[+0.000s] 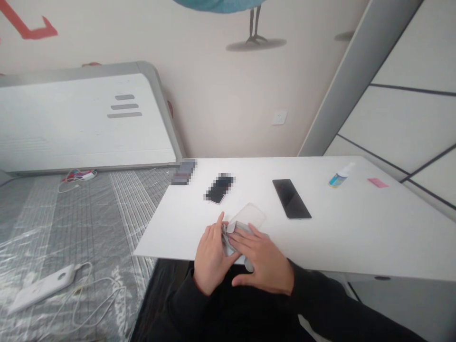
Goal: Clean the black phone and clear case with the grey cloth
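Both of my hands meet at the table's front edge over a small light-grey packet or box (232,228) with a folded flap; its exact kind I cannot make out. My left hand (213,259) grips its left end, the thumb lying across the near side and the index finger pointing up. Flat over the right part lies my right hand (265,261), fingers stretched and thumb apart. Much of the packet is hidden under the fingers. Just beyond it, a clear, thin rounded-corner piece (253,212), like a see-through phone case, rests on the white table (342,237).
A black tablet or large phone (291,198) lies right of centre. Two blurred phone-like objects, one dark (218,190) and one grey (184,172), lie left. A spray bottle (340,175) and pink slip (378,183) are farther right. A white power bank (44,287) with cable rests on the bed.
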Available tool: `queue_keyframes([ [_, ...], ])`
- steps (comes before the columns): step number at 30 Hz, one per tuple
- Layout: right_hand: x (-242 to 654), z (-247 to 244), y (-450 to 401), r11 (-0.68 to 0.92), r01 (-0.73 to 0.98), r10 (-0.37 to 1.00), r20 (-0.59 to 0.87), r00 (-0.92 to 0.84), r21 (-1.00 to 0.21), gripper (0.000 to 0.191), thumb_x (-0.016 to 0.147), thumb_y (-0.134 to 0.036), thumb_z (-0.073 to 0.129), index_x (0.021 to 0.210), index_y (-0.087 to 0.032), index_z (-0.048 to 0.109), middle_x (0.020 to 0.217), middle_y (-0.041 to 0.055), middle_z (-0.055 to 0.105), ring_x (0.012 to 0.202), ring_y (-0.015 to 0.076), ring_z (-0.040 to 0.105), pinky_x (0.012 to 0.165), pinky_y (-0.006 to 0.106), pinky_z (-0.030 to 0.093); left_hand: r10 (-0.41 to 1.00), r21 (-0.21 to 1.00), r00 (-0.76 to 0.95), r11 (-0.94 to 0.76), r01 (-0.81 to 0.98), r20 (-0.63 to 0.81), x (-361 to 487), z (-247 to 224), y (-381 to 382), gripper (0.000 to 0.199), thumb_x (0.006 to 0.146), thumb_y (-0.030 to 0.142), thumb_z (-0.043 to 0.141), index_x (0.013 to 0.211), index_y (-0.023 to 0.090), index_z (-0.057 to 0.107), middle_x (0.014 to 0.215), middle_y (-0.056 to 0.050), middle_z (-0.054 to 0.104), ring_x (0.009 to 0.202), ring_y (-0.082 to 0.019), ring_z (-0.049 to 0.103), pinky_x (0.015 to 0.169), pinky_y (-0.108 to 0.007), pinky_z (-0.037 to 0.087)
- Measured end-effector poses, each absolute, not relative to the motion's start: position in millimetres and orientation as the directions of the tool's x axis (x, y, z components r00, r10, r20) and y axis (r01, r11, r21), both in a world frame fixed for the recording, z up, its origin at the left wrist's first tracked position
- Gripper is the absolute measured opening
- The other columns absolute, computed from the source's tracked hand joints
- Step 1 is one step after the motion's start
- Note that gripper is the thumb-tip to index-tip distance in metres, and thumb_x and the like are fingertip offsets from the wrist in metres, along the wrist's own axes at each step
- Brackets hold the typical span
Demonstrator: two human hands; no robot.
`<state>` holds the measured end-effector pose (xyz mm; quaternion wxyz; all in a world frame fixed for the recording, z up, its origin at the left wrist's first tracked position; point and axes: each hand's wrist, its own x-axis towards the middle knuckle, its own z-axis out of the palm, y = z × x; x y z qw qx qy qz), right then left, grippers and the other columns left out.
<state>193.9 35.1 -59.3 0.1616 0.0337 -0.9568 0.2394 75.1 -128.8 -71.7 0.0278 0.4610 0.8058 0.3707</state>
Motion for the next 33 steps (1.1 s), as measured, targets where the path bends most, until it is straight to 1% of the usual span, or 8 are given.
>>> queue_keyframes([
  [3,196,-58,36,0.897,-0.046,0.128,0.357,-0.925,-0.439,0.073,0.091,-0.073,0.052,0.138,-0.019,0.064,0.133,0.0167,0.067,0.127,0.0415,0.059,0.120,0.069,0.018,0.762,0.598,-0.571,0.313,0.738,0.306,75,-72,-130,0.096,0.078,0.043,0.081,0.156,0.023,0.029,0.127,-0.015,0.065,0.112,-0.036,0.062,0.097,-0.049,0.049],
  [9,207,-53,44,0.937,-0.027,0.102,0.347,-0.932,-0.348,0.079,0.092,-0.076,0.047,0.140,-0.016,0.061,0.136,0.0192,0.065,0.127,0.0402,0.059,0.120,0.070,0.014,0.774,0.539,-0.530,0.298,0.788,0.348,75,-71,-132,0.098,0.079,0.039,0.080,0.157,0.024,0.023,0.124,-0.013,0.066,0.109,-0.033,0.063,0.095,-0.047,0.051],
  [12,206,-51,43,0.933,-0.148,-0.059,0.265,-0.962,-0.329,0.090,0.087,-0.083,0.044,0.143,-0.014,0.058,0.143,0.0178,0.060,0.135,0.0376,0.052,0.122,0.064,0.019,0.777,0.511,-0.512,0.292,0.809,0.366,76,-71,-132,0.092,0.084,0.028,0.075,0.157,0.023,0.020,0.123,-0.011,0.065,0.108,-0.030,0.063,0.095,-0.045,0.052],
  [15,200,-52,37,0.958,-0.024,0.053,0.259,-0.964,-0.285,0.084,0.094,-0.077,0.036,0.143,-0.012,0.057,0.145,0.0195,0.057,0.138,0.0378,0.050,0.121,0.065,0.019,0.767,0.473,-0.511,0.311,0.825,0.388,77,-73,-132,0.097,0.080,0.030,0.079,0.157,0.023,0.020,0.121,-0.011,0.066,0.106,-0.030,0.064,0.092,-0.045,0.054],
  [18,195,-52,34,0.934,-0.148,-0.069,0.241,-0.968,-0.324,0.103,0.082,-0.090,0.039,0.147,-0.012,0.053,0.149,0.0179,0.053,0.141,0.0367,0.047,0.123,0.060,0.024,0.756,0.449,-0.519,0.332,0.829,0.399,78,-74,-132,0.100,0.078,0.033,0.083,0.156,0.022,0.021,0.120,-0.011,0.066,0.104,-0.030,0.064,0.090,-0.044,0.054],
  [22,196,-53,35,0.947,0.043,0.125,0.243,-0.962,-0.318,0.094,0.091,-0.083,0.029,0.143,-0.009,0.057,0.147,0.0205,0.054,0.140,0.0395,0.047,0.121,0.068,0.018,0.763,0.428,-0.520,0.352,0.832,0.383,78,-73,-130,0.098,0.078,0.035,0.082,0.155,0.021,0.023,0.120,-0.011,0.065,0.104,-0.030,0.063,0.091,-0.045,0.053],
  [24,199,-54,37,0.941,-0.050,0.031,0.233,-0.972,-0.334,0.101,0.085,-0.089,0.035,0.146,-0.011,0.054,0.149,0.0185,0.053,0.142,0.0380,0.046,0.122,0.063,0.022,0.768,0.417,-0.517,0.356,0.836,0.379,78,-72,-128,0.096,0.078,0.036,0.082,0.154,0.020,0.026,0.121,-0.011,0.065,0.105,-0.030,0.062,0.091,-0.045,0.052],
  [33,201,-53,45,0.942,-0.137,-0.060,0.248,-0.967,-0.307,0.073,0.097,-0.072,0.043,0.144,-0.017,0.057,0.146,0.0144,0.058,0.139,0.0341,0.050,0.122,0.064,0.019,0.784,0.401,-0.489,0.337,0.852,0.382,78,-70,-124,0.089,0.080,0.038,0.080,0.152,0.019,0.031,0.124,-0.013,0.063,0.108,-0.031,0.060,0.094,-0.046,0.051],
])
